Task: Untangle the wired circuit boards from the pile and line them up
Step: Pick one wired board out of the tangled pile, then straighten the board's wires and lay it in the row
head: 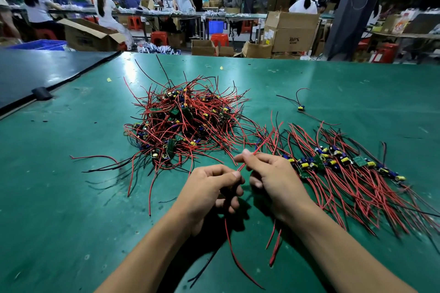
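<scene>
Centrally, red/blk-wired boards pile (183, 123) tangled w/ yellow caps.

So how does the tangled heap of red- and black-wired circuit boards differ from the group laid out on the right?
The tangled heap is mounded, with wires looping every way; the right-hand group lies flat, its wires roughly parallel. The heap's boards are mostly buried; the group's boards sit in a diagonal row. Both rest on the green table mat.
</scene>
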The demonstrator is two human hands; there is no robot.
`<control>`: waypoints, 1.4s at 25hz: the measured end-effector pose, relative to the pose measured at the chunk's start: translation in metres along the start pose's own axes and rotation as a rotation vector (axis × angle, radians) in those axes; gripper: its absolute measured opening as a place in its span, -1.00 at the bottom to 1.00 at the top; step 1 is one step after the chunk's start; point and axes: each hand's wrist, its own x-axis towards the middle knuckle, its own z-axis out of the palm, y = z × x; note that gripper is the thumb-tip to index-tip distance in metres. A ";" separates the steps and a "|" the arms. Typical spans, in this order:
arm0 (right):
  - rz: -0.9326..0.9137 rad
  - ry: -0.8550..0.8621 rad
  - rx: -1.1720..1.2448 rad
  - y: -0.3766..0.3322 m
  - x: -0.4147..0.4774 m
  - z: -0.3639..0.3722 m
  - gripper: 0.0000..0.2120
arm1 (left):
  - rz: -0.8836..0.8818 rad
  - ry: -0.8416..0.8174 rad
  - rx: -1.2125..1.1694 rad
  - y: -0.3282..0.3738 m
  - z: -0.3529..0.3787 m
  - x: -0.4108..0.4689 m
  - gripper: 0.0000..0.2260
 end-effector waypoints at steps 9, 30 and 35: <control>0.363 -0.049 0.762 -0.017 0.007 -0.010 -0.57 | -0.008 -0.035 0.008 0.001 -0.003 -0.001 -0.87; 0.052 0.154 0.389 -0.012 0.011 -0.015 -0.56 | -0.021 -0.107 0.029 0.003 -0.006 -0.002 -0.86; 0.291 -0.047 0.728 -0.024 0.007 -0.025 -0.45 | -0.041 -0.114 0.012 0.006 -0.011 -0.002 -0.89</control>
